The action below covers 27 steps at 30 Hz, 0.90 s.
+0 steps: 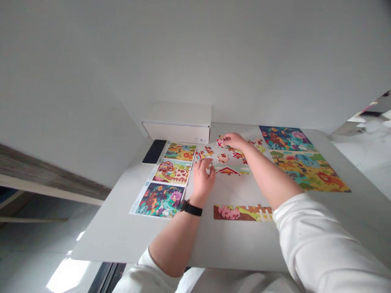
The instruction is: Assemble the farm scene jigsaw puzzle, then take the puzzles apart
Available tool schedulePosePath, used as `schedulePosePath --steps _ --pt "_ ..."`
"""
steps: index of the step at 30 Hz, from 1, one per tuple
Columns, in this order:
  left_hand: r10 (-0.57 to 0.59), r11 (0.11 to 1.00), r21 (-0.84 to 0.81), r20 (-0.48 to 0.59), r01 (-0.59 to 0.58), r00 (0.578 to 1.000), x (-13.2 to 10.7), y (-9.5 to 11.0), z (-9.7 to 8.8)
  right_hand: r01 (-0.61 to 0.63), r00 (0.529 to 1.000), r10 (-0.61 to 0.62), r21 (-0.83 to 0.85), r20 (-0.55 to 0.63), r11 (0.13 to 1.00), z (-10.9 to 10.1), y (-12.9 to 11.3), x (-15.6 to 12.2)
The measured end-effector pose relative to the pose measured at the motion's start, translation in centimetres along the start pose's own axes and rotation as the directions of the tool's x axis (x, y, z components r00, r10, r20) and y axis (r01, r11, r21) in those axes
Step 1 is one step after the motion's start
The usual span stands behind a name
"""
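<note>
My right hand [236,141] reaches to the back of the table, its fingers pinched on a red and white puzzle piece [220,142]. Loose puzzle pieces [222,158] lie below and around it, some partly hidden by the hand and forearm. My left hand [204,179] rests at the left of these pieces, fingers slightly bent and thumb apart, with nothing seen in it. Just right of it lies a joined strip with a red roof [228,171]. Closer to me is another joined strip with a pink pig and a fence [232,212], its right end meeting my right sleeve.
Left of my left hand lies a reference sheet [171,172] with three pictures. A dark phone [154,151] sits beside its top. Behind stands a white box [180,131] near the wall. Two assembled puzzles [308,171] cover the right side of the white table [146,244].
</note>
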<state>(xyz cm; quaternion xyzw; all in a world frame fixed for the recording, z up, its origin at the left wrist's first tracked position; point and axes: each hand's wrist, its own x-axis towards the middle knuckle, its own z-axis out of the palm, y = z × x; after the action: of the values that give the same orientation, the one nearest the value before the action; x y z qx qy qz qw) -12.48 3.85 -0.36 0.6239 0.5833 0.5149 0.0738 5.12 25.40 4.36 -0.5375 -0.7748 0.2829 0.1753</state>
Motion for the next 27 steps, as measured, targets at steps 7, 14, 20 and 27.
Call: schedulePosePath --steps 7,14,20,27 --pt "0.007 0.999 -0.052 0.01 -0.007 1.0 0.3 0.0 0.1 -0.02 0.994 0.077 0.587 -0.072 0.809 -2.4 2.5 -12.9" --pt "-0.011 0.991 -0.137 -0.002 0.01 1.0 0.7 0.9 -0.9 0.076 0.984 0.058 0.684 -0.17 0.726 -1.3 1.9 -21.1" --pt "-0.16 0.916 -0.335 0.201 0.221 0.967 -0.3 1.4 -1.1 0.092 0.985 0.036 0.696 -0.166 0.712 2.1 1.8 -22.3" --pt "-0.119 0.733 -0.493 0.585 0.468 0.802 -1.3 3.1 -0.6 0.153 0.983 -0.051 0.621 -0.179 0.769 4.4 2.1 -21.9"
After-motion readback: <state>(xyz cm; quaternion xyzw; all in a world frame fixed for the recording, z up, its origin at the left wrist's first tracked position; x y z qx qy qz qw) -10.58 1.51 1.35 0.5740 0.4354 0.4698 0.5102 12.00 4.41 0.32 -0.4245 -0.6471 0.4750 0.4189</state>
